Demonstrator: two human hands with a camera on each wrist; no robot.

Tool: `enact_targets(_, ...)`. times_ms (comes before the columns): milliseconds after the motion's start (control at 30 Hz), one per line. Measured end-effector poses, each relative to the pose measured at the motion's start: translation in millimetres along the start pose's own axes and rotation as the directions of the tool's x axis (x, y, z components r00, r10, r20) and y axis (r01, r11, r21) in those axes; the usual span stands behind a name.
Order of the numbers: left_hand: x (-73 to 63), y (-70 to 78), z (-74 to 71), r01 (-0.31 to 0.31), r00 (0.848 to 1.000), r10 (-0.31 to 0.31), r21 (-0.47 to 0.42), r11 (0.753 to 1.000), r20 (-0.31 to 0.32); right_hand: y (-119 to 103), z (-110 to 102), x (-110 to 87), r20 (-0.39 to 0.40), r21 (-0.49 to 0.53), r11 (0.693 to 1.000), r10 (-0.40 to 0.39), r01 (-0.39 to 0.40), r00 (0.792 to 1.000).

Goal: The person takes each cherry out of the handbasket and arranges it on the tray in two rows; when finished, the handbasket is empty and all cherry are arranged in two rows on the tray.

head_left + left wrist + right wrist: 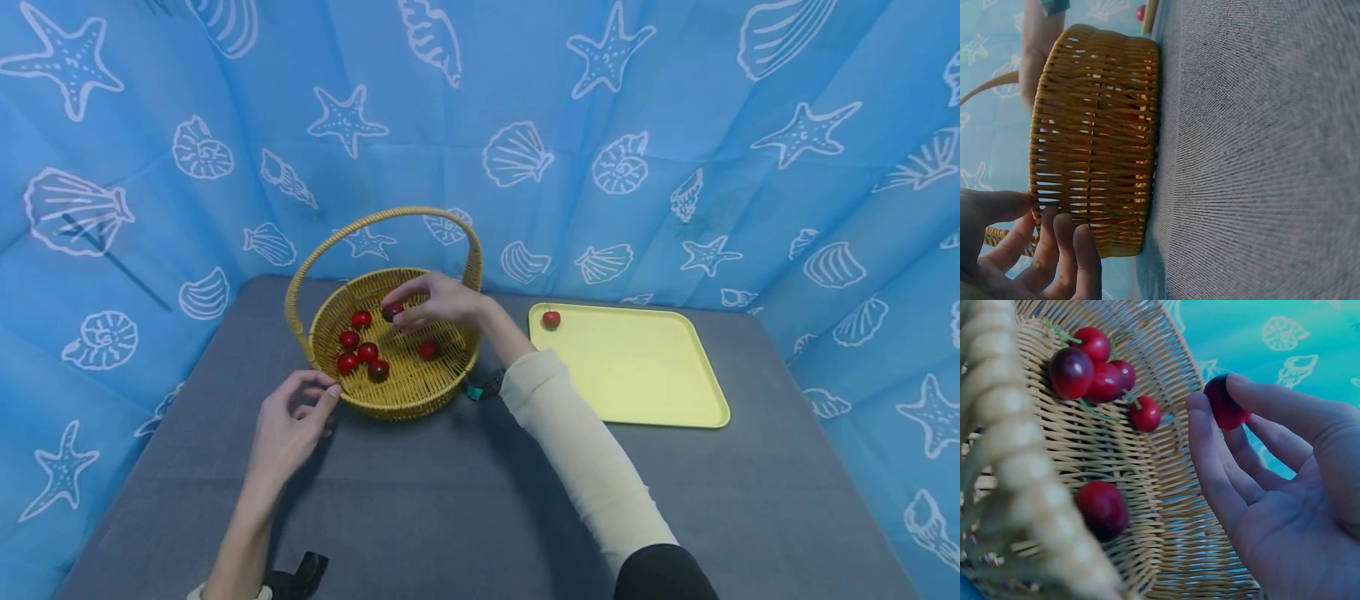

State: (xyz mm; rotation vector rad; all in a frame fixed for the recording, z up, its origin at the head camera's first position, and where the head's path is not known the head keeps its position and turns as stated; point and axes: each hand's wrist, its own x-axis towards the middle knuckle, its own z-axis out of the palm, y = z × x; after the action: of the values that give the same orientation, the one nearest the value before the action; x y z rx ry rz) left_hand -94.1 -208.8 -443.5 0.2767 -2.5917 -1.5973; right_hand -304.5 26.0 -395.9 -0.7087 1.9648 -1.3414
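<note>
A yellow wicker basket (408, 400) with a tall arched handle stands at the back left of the table. Between thumb and fingertips, my right hand (442, 302) pinches a dark red cherry (1227, 402) over the inside of the basket. Several other cherries (367, 352) lie on the basket floor, mostly grouped at its left side, while a single cherry (1102, 510) sits apart from them. My left hand (292, 421) grips the basket's near-left rim, thumb on top and fingers against the woven outer wall (1094, 144).
Right of the basket lies a pale yellow tray (637, 367), with one cherry (551, 320) near its back-left corner. A grey cloth (420, 517) covers the table. Behind it hangs a blue curtain (450, 125) with white shell and starfish prints.
</note>
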Motion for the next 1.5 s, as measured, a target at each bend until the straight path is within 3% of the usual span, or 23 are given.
enact_targets(133, -0.3, -0.8, -1.8, 0.003, 1.0, -0.003, -0.001, 1.0, 0.007, -4.7, -5.5, -10.5, 0.006, -0.061, 0.996, -0.063, 0.063, 0.998)
enact_targets(267, -0.6, -1.5, -3.4, 0.013, 1.0, -0.013, -0.002, 1.0, 0.016, -8.7, -10.6, -24.3, -0.017, -0.202, 0.972, -0.129, 0.123, 0.992)
enact_targets(333, -0.5, -1.6, -3.7, 0.02, 1.0, -0.019, -0.002, 1.0, 0.018, -10.2, -12.9, -32.0, -0.025, -0.224, 0.964, -0.15, 0.14, 0.988)
enact_targets(733, -0.3, -2.4, -1.3, -0.026, 1.0, 0.025, -0.028, 0.999, -0.01, -11.5, -30.2, -89.8, -0.007, -0.145, 0.964, -0.226, 0.222, 0.974)
enact_targets(933, 1.1, -2.5, -1.3, -0.013, 1.0, 0.013, -0.036, 0.999, 0.001, -2.8, -48.0, -126.7, -0.048, -0.102, 0.976, -0.197, 0.191, 0.979)
enact_targets(1167, 1.6, -1.4, -0.9, -0.009, 1.0, 0.009, -0.023, 1.0, 0.003, 25.4, -78.1, -165.6, -0.187, -0.124, 0.987, -0.12, 0.098, 0.975)
enact_targets(1500, 1.2, -0.7, -1.3, -0.005, 1.0, 0.005, -0.025, 1.0, 0.004, 83.1, -119.8, -193.4, -0.384, -0.136, 0.989, 0.007, -0.064, 0.923)
